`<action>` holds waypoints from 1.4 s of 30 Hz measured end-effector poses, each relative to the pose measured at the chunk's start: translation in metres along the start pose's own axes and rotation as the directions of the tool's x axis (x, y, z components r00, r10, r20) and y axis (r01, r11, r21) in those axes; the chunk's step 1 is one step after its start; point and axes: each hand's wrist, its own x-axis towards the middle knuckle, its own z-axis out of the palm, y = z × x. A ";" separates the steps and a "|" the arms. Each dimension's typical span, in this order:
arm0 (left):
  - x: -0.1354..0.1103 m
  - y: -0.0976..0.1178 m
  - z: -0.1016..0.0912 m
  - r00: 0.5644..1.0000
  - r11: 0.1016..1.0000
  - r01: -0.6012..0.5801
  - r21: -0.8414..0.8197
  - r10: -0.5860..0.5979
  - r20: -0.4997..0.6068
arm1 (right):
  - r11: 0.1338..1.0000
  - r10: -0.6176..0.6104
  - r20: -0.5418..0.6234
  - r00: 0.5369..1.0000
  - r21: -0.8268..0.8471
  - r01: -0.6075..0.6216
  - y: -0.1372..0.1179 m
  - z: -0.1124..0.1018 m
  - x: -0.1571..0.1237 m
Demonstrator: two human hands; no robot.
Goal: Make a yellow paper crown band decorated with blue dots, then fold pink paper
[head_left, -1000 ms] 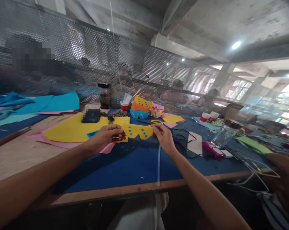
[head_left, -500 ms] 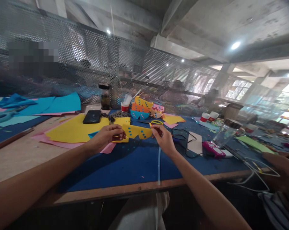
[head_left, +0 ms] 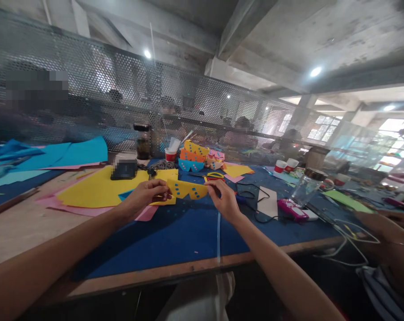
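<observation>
A yellow paper cut-out (head_left: pixel 187 190) with small blue squares and a notch in its lower edge is stretched between my hands above the blue mat (head_left: pixel 175 243). My left hand (head_left: pixel 151 192) pinches its left end, and my right hand (head_left: pixel 223 196) pinches the right end. Behind it stand similar decorated paper pieces: a blue one (head_left: pixel 191 166), an orange one (head_left: pixel 192 155) and a yellow one (head_left: pixel 195 146). Scissors with yellow-and-red handles (head_left: pixel 216 176) lie just beyond my right hand. Yellow sheets (head_left: pixel 88 189) lie beyond my left forearm.
A dark jar (head_left: pixel 142 141), a paper cup (head_left: pixel 171 154) and a phone (head_left: pixel 124 169) are at the back. On the right lie a black cable, a magenta tool (head_left: pixel 293 210) and a glass jug (head_left: pixel 305 187). Another person's arm (head_left: pixel 382 232) rests at far right. A perforated metal screen (head_left: pixel 188 93) backs the table.
The view has shifted slightly, so most things sit a little further left and lower. The yellow cut-out is tilted a bit more; both hands keep hold of it.
</observation>
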 end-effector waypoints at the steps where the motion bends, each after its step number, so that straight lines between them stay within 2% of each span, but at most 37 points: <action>1: 0.000 0.000 0.000 1.000 1.000 0.000 0.002 0.000 0.000 | 1.000 -0.007 0.000 1.000 -0.010 0.007 0.001 0.000 0.000; 12: 0.001 0.001 -0.001 0.999 0.999 -0.029 0.044 0.028 0.020 | 0.997 -0.039 0.018 0.999 -0.064 0.040 0.013 0.002 0.000; 23: 0.004 0.002 -0.002 0.995 0.987 -0.097 0.131 0.099 -0.014 | 0.998 0.059 -0.043 0.997 -0.026 -0.060 0.006 -0.004 0.006; 31: 0.003 0.004 0.001 0.991 0.973 -0.133 0.187 0.136 -0.004 | 0.993 0.119 -0.082 0.989 -0.014 -0.121 0.007 -0.018 0.018; 42: -0.001 0.008 0.006 0.981 0.950 -0.193 0.248 0.194 0.020 | 0.993 0.085 -0.095 0.992 -0.076 -0.093 -0.008 -0.045 0.037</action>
